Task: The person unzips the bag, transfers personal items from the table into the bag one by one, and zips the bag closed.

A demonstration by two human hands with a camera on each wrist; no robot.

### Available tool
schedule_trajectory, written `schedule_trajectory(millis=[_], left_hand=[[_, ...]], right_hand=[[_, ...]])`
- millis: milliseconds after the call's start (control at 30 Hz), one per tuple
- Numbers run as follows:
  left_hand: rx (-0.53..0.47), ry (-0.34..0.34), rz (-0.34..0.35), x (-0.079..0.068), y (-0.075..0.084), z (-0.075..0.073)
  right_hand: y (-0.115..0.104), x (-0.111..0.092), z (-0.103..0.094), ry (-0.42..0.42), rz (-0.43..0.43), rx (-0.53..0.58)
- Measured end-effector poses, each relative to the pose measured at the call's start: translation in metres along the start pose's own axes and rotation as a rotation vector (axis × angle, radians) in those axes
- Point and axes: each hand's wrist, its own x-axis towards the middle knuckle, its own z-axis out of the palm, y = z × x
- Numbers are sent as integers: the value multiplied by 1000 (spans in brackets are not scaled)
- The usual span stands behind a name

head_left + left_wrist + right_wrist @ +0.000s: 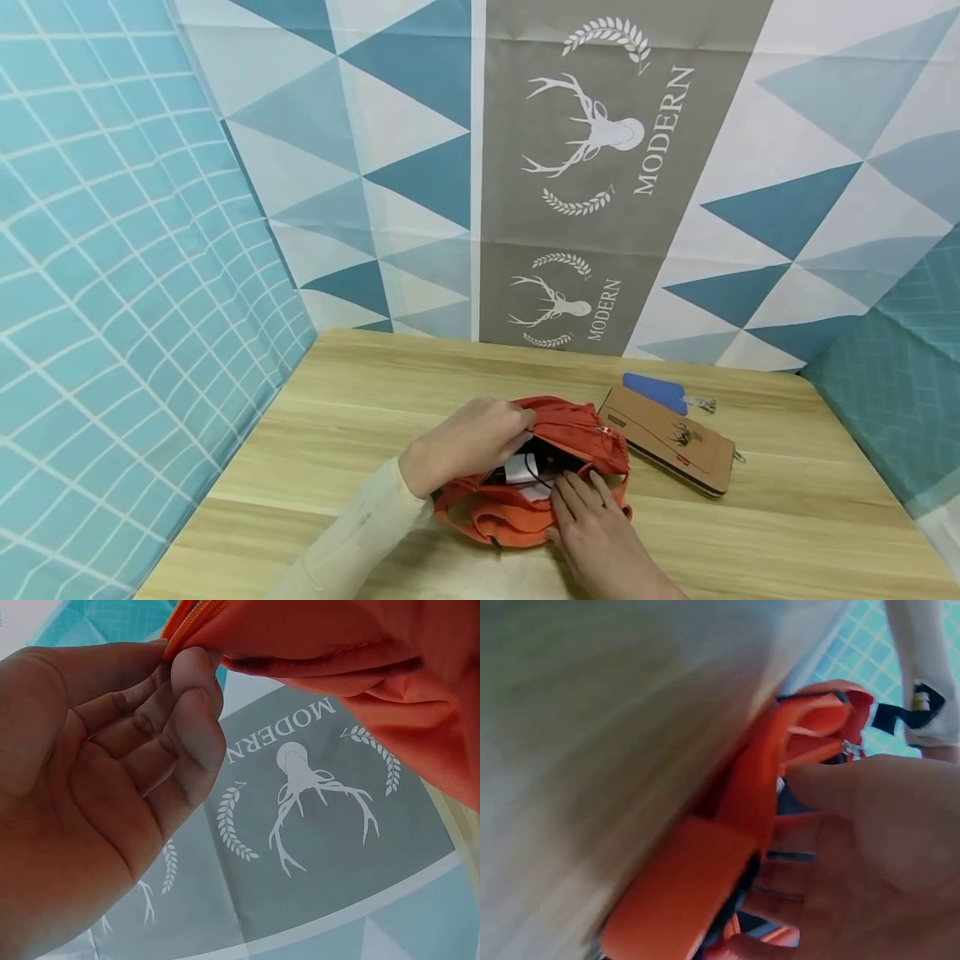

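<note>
An orange-red zippered waist bag lies on the table with its mouth gaping upward. My left hand pinches its far rim beside the orange zipper, between thumb and fingers. At the near side of the mouth is my right hand, its fingers fairly straight and reaching over the rim, their tips partly hidden. Inside the bag sit a white-labelled item and a thin dark cord; the rest of the dark interior is unclear. An orange strap runs in front of the right fingers.
Right of the bag lies a brown wallet with a deer print. Behind it is a blue card holder with a metal clip. The wooden table meets patterned sheets at the back, left and right.
</note>
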Motion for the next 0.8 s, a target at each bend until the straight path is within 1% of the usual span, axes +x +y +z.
schedule_trajectory(millis=[133, 167, 233, 333, 433, 467, 533, 600, 667, 700, 767, 800], left_hand=[[6, -5, -9, -4, 0, -1], [1, -10, -15, -5, 0, -1], [-20, -25, -32, -8, -1, -2], [-49, -53, -49, -12, -3, -2], [-74, -86, -58, -15, -6, -2], [-79, -95, -65, -16, -7, -3], [-82, -102, -91, -19, -10, -6], [-76, -104, -124, -24, -13, -9], [-76, -101, -159, -31, -16, -10], [-82, -103, -174, -36, -18, -10], [-99, -109, -196, -48, -21, -7], [-102, -107, -203, -56, -22, -4]], right_hand=[[-2, 3, 3, -51, 25, -52], [-3, 4, 3, -55, 20, -54], [-5, 7, 0, -32, -4, -31], [-9, 14, -6, 33, -83, 50], [-16, 19, -14, 102, -201, 141], [-20, 22, -17, 109, -240, 173], [-30, 28, -23, 104, -309, 201], [-41, 37, -25, 101, -349, 209], [-52, 49, -26, 106, -341, 187], [-57, 55, -25, 116, -318, 164], [-67, 69, -22, 143, -243, 104], [-71, 76, -20, 144, -203, 78]])
